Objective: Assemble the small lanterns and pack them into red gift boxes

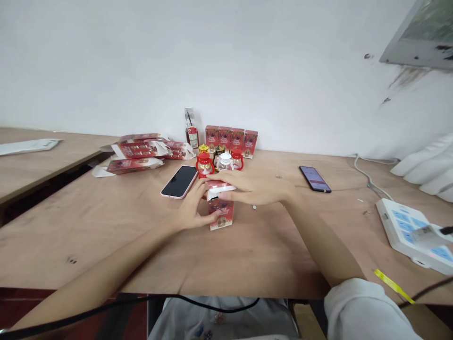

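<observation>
A small red printed carton [221, 213] stands upright on the wooden table [106, 226] in front of me. My left hand [193, 210] grips its left side. My right hand [253, 185] lies flat across its white top flap [217, 187], pressing it down. Just behind the carton stand several small toy lanterns [205, 164], red, white and black-gold. Farther back, a row of closed red cartons [230, 138] lines the wall.
A pink-cased phone [180, 182] lies left of the carton, a dark phone [314, 179] to the right. Flat unfolded red cartons [136, 158] are heaped at back left. A white power strip [414, 231] with a cable sits at the right edge. A narrow packet [191, 128] leans against the wall.
</observation>
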A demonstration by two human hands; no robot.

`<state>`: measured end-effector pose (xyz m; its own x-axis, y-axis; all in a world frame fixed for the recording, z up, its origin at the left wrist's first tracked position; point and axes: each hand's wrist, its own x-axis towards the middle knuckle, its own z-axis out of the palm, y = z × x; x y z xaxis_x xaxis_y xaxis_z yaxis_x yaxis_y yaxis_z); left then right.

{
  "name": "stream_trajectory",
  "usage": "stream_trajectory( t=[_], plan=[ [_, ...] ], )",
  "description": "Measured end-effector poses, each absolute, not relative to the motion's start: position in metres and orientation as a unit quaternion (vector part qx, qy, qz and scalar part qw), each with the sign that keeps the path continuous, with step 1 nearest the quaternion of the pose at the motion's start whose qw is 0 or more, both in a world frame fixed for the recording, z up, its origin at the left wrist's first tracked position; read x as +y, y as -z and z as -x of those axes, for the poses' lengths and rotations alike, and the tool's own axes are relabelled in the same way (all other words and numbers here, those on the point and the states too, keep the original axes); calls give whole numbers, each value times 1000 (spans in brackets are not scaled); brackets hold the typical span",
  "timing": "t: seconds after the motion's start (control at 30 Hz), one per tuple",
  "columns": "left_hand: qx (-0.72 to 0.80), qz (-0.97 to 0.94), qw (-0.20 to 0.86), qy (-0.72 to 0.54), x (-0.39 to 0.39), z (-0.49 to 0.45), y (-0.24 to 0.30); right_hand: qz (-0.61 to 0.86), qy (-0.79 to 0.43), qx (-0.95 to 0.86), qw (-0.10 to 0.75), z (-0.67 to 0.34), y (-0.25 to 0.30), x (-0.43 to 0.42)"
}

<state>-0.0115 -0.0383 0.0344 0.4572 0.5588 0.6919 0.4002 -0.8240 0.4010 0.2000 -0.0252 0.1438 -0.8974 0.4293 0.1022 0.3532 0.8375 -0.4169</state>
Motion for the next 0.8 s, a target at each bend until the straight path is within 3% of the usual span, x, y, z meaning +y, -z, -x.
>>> stream_trajectory(
  t=[0.23,0.6,0.7,0.8],
  plan=[
    [266,-801,103,-527,-34,9,-17,232,-156,-955,100,-193,-138,-23],
    [298,-806,249,-447,-30,10,-21,295,-133,-944,63,-187,-128,-23],
    [313,-838,231,-382,-26,11,-16,306,-120,-937,114,-202,-139,-15],
    [370,-881,165,-246,-24,12,-9,377,-85,-892,236,-234,-152,5]
  ],
)
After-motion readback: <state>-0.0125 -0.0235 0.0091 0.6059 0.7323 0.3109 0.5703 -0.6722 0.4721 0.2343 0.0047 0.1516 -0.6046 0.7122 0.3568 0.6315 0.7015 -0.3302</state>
